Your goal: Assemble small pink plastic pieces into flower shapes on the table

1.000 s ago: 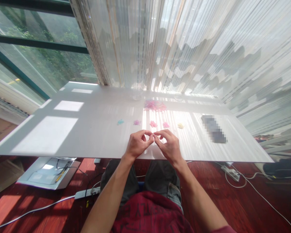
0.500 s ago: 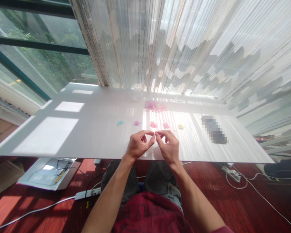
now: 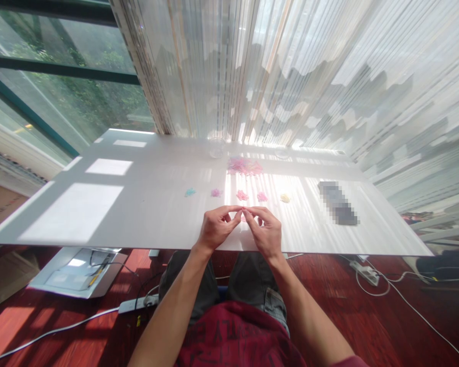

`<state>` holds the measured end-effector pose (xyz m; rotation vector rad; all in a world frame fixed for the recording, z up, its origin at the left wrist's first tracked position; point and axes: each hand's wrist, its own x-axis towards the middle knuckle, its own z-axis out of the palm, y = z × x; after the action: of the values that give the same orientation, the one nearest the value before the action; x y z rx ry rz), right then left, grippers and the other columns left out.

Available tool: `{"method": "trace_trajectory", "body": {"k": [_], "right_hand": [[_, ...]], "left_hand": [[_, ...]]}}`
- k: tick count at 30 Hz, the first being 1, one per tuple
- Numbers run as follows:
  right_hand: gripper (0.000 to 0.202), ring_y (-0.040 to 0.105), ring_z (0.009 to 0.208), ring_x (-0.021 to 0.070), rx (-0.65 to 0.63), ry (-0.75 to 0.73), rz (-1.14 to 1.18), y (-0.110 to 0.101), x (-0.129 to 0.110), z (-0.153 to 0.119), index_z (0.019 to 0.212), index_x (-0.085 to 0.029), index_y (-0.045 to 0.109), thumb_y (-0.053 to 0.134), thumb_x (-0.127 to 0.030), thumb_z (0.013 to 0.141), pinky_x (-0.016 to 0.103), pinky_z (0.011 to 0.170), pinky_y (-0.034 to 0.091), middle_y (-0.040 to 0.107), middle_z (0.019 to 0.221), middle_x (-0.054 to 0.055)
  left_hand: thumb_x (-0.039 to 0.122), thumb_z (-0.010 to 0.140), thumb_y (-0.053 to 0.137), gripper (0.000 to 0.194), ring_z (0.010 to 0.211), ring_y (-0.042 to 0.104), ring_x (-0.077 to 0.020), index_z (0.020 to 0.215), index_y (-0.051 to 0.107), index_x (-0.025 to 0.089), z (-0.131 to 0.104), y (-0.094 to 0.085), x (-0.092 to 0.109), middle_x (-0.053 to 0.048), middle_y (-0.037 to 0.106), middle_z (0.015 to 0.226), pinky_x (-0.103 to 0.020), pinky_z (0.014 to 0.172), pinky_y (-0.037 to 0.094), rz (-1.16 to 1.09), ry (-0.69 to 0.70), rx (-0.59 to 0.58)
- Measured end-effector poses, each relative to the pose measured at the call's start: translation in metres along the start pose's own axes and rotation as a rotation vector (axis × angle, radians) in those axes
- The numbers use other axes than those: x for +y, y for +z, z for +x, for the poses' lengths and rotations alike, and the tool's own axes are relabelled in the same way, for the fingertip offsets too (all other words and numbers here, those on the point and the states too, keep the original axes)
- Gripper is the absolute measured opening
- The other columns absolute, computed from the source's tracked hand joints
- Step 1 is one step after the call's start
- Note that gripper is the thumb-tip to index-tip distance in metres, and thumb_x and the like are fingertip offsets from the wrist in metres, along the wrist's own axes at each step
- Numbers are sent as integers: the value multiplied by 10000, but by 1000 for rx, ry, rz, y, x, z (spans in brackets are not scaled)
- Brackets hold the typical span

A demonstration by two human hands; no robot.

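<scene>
My left hand (image 3: pixel 219 227) and my right hand (image 3: pixel 265 229) meet fingertip to fingertip above the near part of the white table (image 3: pixel 153 219). Both are closed in a pinch, thumb against index finger. Whatever they hold is too small to make out; a bit of pink shows just under the fingertips. Beyond them lies a row of small heaps of thin, stringy pieces: teal (image 3: pixel 190 192), purple (image 3: pixel 216 193), red-pink (image 3: pixel 242 195), pink (image 3: pixel 262 197) and pale yellow (image 3: pixel 285 198). Farther back spreads a larger mixed pink and purple heap (image 3: pixel 245 166).
Two clear round dishes, a left one (image 3: pixel 217 148) and a right one (image 3: pixel 282 153), stand near the table's back edge. A pixelated dark flat object (image 3: pixel 338 203) lies to the right. Striped sheer curtain (image 3: pixel 214 76) hangs behind. Below are power strips and cables.
The fingertips of both hands have drawn slightly closer together, and the gaps inside the finger loops have narrowed. The heaps and dishes stay where they were.
</scene>
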<state>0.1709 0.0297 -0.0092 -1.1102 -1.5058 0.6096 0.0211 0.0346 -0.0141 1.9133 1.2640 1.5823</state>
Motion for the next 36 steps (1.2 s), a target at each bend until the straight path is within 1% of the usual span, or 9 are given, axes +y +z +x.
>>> {"method": "trace_trajectory", "body": {"k": [3, 7, 12, 16, 22, 29, 36], "right_hand": [[138, 653, 761, 157, -21, 30, 20, 0, 0, 0, 927, -210, 785, 690, -301, 886, 269, 594, 463, 748, 914, 50], [157, 638, 714, 150, -38, 53, 9, -3, 1, 1, 921, -206, 781, 697, -331, 878, 272, 594, 473, 750, 898, 48], [147, 635, 686, 148, -59, 4, -40, -7, 2, 3, 921, -217, 780, 691, -328, 882, 285, 620, 506, 747, 891, 41], [130, 637, 675, 147, -65, -36, -73, -9, -1, 4, 907, -219, 773, 681, -309, 888, 286, 621, 515, 735, 861, 32], [85, 624, 647, 139, -13, -83, -143, -3, -7, 4, 869, -208, 746, 670, -244, 879, 280, 629, 522, 711, 816, 21], [86, 618, 654, 138, 102, -240, -236, 8, -9, 1, 883, -207, 721, 638, -187, 895, 276, 639, 531, 685, 815, 23], [121, 623, 675, 163, 123, -278, -259, 10, -8, 2, 893, -228, 722, 604, -214, 918, 328, 696, 563, 683, 819, 42]], "left_hand": [[251, 886, 690, 140, 478, 557, -72, 971, 777, 180, -1, 0, -2, -37, 793, 818, -185, 513, 505, 33, 38, 11], [245, 894, 689, 154, 505, 584, -77, 1006, 775, 185, -2, 1, -5, -47, 801, 870, -188, 542, 529, 50, 86, 3], [237, 893, 686, 168, 497, 581, -80, 1025, 776, 188, -4, 3, -7, -45, 804, 869, -190, 545, 529, 78, 88, -9], [231, 886, 691, 152, 494, 574, -82, 1000, 780, 185, -4, 2, -6, -39, 801, 842, -190, 540, 518, 80, 83, -13], [248, 867, 702, 142, 478, 550, -80, 960, 794, 192, -2, 1, -3, -36, 802, 830, -192, 514, 504, 54, 24, -6], [250, 850, 712, 159, 479, 532, -77, 962, 808, 193, 0, 0, 1, -48, 806, 836, -191, 495, 487, -10, -62, 23], [269, 856, 708, 155, 468, 529, -77, 945, 811, 196, 1, 0, 2, -54, 807, 839, -199, 491, 492, -21, -61, 40]]}}
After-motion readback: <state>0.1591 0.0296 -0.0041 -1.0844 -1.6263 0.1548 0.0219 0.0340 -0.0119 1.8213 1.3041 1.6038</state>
